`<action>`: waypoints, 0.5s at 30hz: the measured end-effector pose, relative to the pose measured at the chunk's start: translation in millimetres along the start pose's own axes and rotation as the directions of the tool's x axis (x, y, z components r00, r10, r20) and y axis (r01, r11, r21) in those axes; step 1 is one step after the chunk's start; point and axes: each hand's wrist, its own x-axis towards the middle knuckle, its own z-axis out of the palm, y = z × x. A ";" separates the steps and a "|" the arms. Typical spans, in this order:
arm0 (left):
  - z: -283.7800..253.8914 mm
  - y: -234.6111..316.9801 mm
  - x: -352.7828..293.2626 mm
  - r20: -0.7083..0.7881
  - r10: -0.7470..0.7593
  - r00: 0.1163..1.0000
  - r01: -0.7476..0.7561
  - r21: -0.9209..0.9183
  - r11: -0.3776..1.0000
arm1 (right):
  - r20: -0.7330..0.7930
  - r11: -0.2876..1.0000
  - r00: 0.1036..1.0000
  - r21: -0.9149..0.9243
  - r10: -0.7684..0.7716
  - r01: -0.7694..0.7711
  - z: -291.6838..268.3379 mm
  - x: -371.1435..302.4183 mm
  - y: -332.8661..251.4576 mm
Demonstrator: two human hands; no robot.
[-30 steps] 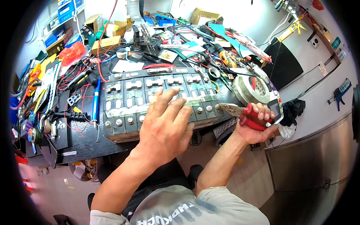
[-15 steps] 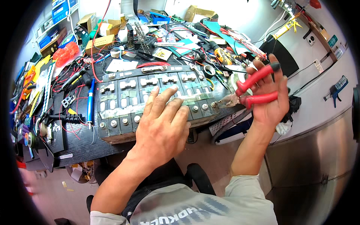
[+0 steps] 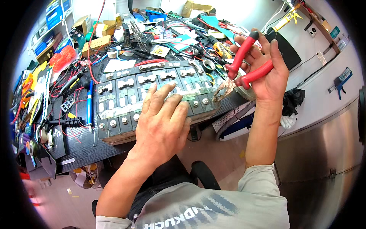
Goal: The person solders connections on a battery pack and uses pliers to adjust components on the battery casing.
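A long pack of dark battery cells [image 3: 129,131] lies on the bench before me, with silver connector pieces and tape on top and a row of bolts along its near edge. My left hand [image 3: 157,128] rests palm down over the middle of the pack, fingers stretched out and holding nothing. In my right hand [image 3: 268,74], past the right end, is a pair of red-handled pliers [image 3: 241,55]. Its handles are spread apart, one against the fingers and the other by the thumb. The worn metal jaws are parted at the bolt [image 3: 215,99] on the pack's right end; contact cannot be made out.
Tools, wires and boxes crowd the back of the bench, among them a yellow drill [image 3: 220,49]. Loose wires, a blue tube-shaped tool [image 3: 89,104] and a black handle [image 3: 65,121] lie left. A bin [image 3: 85,178] stands below; a caulking gun [image 3: 340,84] is at far right.
The pliers' jaws have swung down and left to the end bolt, and the handles have spread wider. My right hand has risen slightly. My left hand stays over the pack.
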 end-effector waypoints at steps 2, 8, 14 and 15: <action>-0.2 0.0 0.1 0.000 0.002 1.000 -0.002 -0.005 1.000 | -0.028 1.000 1.000 0.018 0.006 -0.006 1.0 -3.4 2.0; 0.6 -0.7 -0.6 0.001 0.008 1.000 -0.008 -0.001 1.000 | -0.069 0.997 0.997 -0.067 -0.029 0.025 -2.8 -11.9 -1.8; 0.6 -1.9 -1.0 -0.019 0.023 1.000 -0.023 -0.009 1.000 | -0.079 0.998 0.996 -0.061 -0.034 0.030 -0.5 -31.8 -7.3; 0.8 -2.4 -1.5 -0.018 0.022 1.000 -0.022 -0.013 1.000 | -0.078 0.997 0.996 -0.062 -0.052 0.047 -1.8 -37.0 -4.8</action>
